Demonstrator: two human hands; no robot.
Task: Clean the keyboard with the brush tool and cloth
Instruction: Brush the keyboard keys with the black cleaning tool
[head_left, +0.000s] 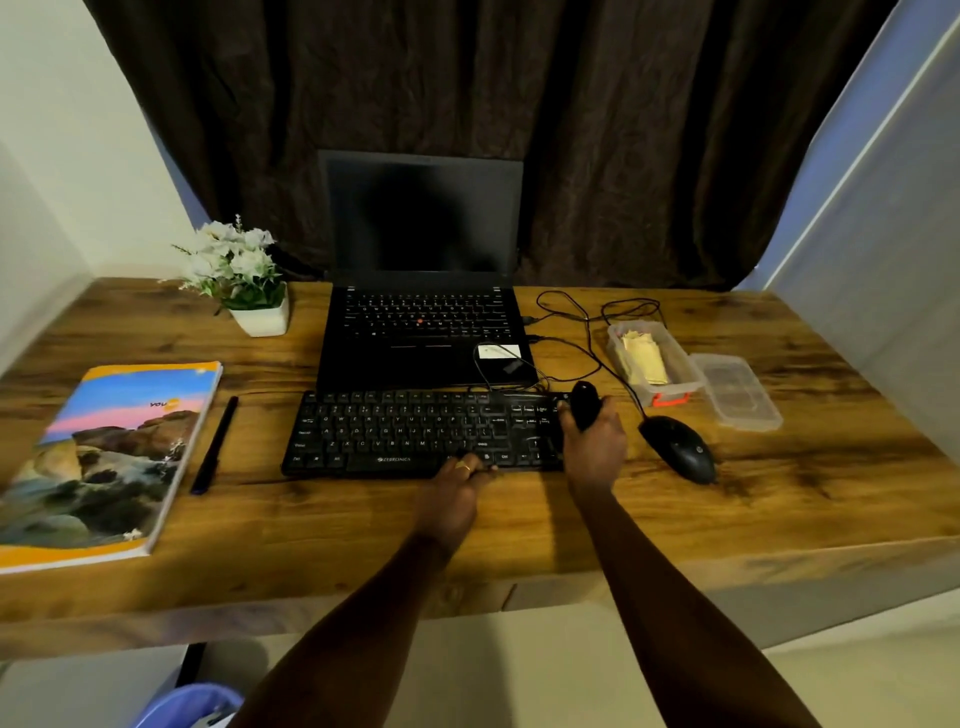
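1. Your forearms reach in from the bottom edge over the wooden desk, and both hands end at the black keyboard.
2. Your left hand sits at the keyboard's front edge, just right of the space bar. Its fingers curl over that edge and hold it.
3. Your right hand is wrapped around the black brush tool and holds it upright. The tool's rounded top points away from you, above the keyboard's right end.
4. The keyboard lies flat, just in front of the open laptop, whose screen is dark.
5. Just right of your right hand is the black mouse. Beyond it a clear box holds something yellowish and folded; whether that is the cloth, you cannot tell.
6. Well to your left lie a pen and a notebook.
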